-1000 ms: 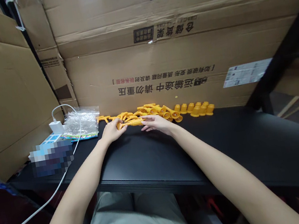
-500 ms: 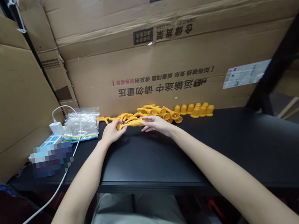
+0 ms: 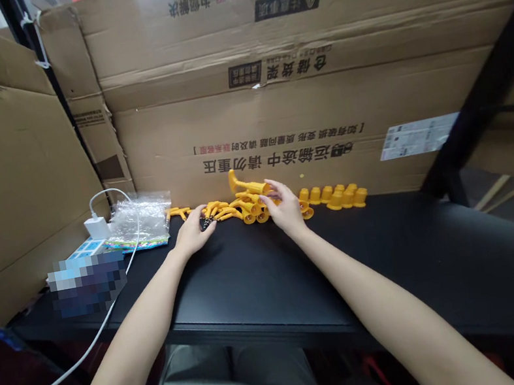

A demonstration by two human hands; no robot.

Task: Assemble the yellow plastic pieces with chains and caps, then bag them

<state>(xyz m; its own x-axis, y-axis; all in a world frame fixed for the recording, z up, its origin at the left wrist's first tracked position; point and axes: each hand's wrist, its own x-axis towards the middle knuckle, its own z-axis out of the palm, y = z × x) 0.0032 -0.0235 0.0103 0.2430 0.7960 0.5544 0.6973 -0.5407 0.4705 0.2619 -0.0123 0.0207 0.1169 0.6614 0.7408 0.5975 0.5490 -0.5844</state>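
My right hand [image 3: 285,206] grips a yellow plastic handle [image 3: 250,186], its curved end pointing up and left above the pile. Under it lie several like yellow handles [image 3: 253,210], some with round hollow ends toward me. At the left, my left hand [image 3: 190,232] rests low over the tabletop, thumb and index finger apart. Small dark metal-looking bits [image 3: 208,222] lie by its fingertips, too tiny to name. Beside that hand are several thinner, branched yellow pieces [image 3: 213,209]. Several yellow cup-shaped pieces [image 3: 347,196] stand in rows to the right of my right hand.
A cardboard wall [image 3: 234,117] closes off the back of the black table [image 3: 261,271]. To the left are clear plastic bags [image 3: 140,220], a white charger [image 3: 97,228] on a power strip, and a white cable [image 3: 105,317] trailing over the front edge. A black post [image 3: 481,83] slants at the right.
My right hand has lifted a yellow handle and moved slightly right with it. The yellow piece that was between both hands has left my left hand, which stays about where it was.
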